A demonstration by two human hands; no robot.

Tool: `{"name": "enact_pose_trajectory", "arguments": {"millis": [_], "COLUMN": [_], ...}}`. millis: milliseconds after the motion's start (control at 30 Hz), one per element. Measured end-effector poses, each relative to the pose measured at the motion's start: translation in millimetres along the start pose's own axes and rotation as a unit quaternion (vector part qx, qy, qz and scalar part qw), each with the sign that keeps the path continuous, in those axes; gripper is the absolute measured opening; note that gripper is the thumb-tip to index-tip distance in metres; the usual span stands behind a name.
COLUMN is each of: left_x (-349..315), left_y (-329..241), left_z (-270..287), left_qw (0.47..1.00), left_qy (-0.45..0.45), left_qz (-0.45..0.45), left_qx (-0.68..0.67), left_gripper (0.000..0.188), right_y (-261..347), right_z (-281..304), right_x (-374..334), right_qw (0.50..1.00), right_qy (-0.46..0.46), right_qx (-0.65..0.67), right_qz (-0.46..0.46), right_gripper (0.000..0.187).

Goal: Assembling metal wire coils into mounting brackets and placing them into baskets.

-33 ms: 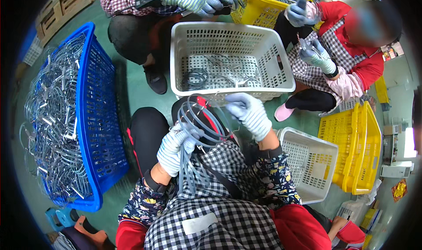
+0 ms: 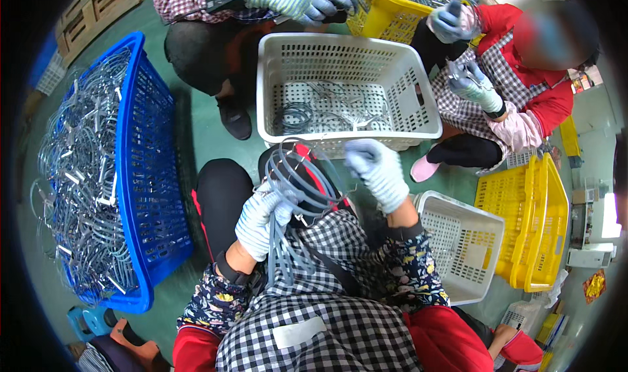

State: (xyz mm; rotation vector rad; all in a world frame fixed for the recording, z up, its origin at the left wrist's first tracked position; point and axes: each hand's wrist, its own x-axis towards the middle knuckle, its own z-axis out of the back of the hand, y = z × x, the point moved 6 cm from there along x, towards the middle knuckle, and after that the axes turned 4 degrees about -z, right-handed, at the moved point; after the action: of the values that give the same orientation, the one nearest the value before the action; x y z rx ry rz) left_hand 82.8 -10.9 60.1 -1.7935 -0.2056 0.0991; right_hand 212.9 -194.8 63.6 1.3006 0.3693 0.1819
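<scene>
My left hand (image 2: 260,220), in a striped white-and-blue knit glove, is closed around a bunch of grey cables (image 2: 291,257). Their loops (image 2: 306,179) rise above the fist over my lap, and the straight lengths hang below it. Small shiny metal bits show along the loops. To the right of the loops my right hand (image 2: 379,172), gloved the same way, is raised with its fingers curled in. Those fingertips are blurred, and I cannot make out what they hold. Ahead of both hands stands a white perforated crate (image 2: 350,135) with a few coiled dark cables (image 2: 296,117) inside.
A blue crate (image 2: 152,195) heaped with tangled cables (image 2: 85,189) stands at my left. To the right are a smaller white crate (image 2: 481,267) and stacked yellow crates (image 2: 523,221). Two gloved people sit across from me, near a yellow crate (image 2: 366,19) of cables.
My right hand has moved slightly right, and its fingers are more curled. The view has shifted a little. My left hand keeps its hold on the cables.
</scene>
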Motion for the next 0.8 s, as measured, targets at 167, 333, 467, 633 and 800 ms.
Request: {"name": "enact_pose_trajectory", "arguments": {"millis": [167, 333, 467, 633, 800], "left_x": [17.2, 18.6, 14.6, 13.2, 5.6], "left_y": [15.1, 5.1, 7.1, -3.0, -5.4], "left_z": [15.4, 20.3, 31.9, 33.6, 37.2], "left_qw": [0.981, 0.980, 0.954, 0.972, 0.996], "left_qy": [-0.062, -0.085, -0.091, -0.082, -0.058], "left_qz": [-0.090, -0.100, -0.142, -0.083, -0.023], "left_qx": [0.160, 0.148, 0.246, 0.202, 0.066], "left_gripper": [0.012, 0.011, 0.011, 0.013, 0.017], "right_y": [69.1, 56.4, 82.5, 67.6, 77.9], "right_z": [-31.0, -68.1, -74.4, -78.5, -49.5], "right_x": [-57.2, -71.7, -81.8, -82.4, -70.0], "right_qw": [0.972, 0.964, 0.961, 0.956, 0.970], "right_qy": [0.087, 0.168, 0.239, 0.218, 0.048], "right_qx": [-0.104, -0.130, -0.101, -0.148, -0.193], "right_qz": [0.192, 0.162, 0.097, 0.130, 0.139], "right_gripper": [0.016, 0.016, 0.014, 0.012, 0.011]}}
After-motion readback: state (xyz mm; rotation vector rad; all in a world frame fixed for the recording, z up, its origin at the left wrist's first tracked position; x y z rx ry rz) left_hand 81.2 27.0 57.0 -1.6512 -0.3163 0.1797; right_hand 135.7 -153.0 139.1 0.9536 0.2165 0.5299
